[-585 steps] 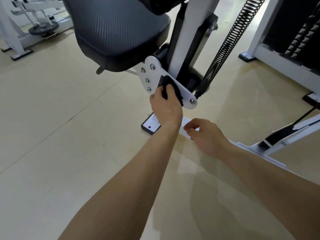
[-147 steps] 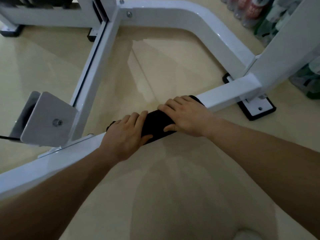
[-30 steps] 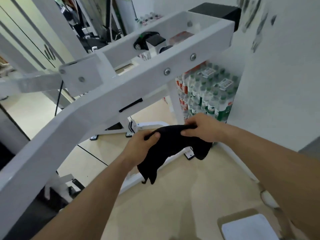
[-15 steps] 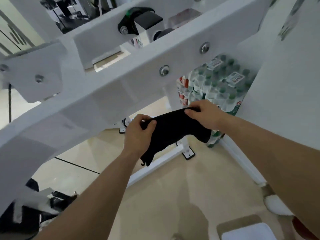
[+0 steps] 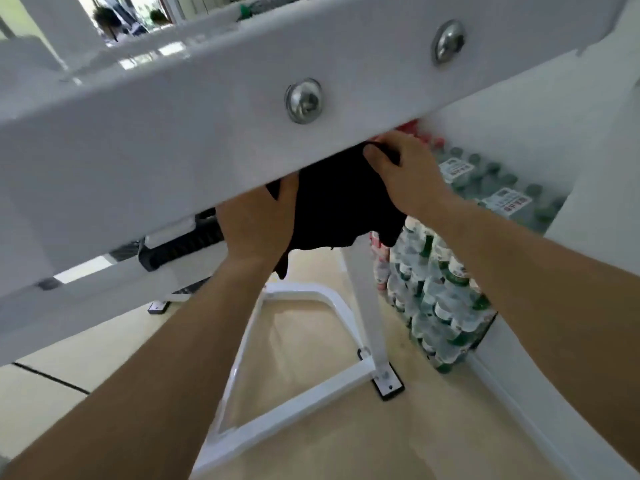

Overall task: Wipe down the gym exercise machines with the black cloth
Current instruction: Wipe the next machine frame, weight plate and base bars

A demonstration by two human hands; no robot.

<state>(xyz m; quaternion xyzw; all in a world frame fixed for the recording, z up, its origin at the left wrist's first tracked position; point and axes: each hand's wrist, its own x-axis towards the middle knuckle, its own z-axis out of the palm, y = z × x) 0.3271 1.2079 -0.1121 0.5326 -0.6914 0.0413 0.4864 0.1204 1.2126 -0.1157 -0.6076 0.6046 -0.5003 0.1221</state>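
While both hands reach up under the white beam (image 5: pixel 173 133) of the machine, the black cloth (image 5: pixel 339 209) hangs between them, just below the beam's lower edge. L hand (image 5: pixel 256 220) grips its left part w/ thumb on the fabric; the other fingers are hidden. R hand (image 5: pixel 405 174) pinches the top right edge. Packs of water bottles (image 5: pixel 446 299) stand at right, by the wall. The base frame (image 5: pixel 301 403) lies on the floor below.
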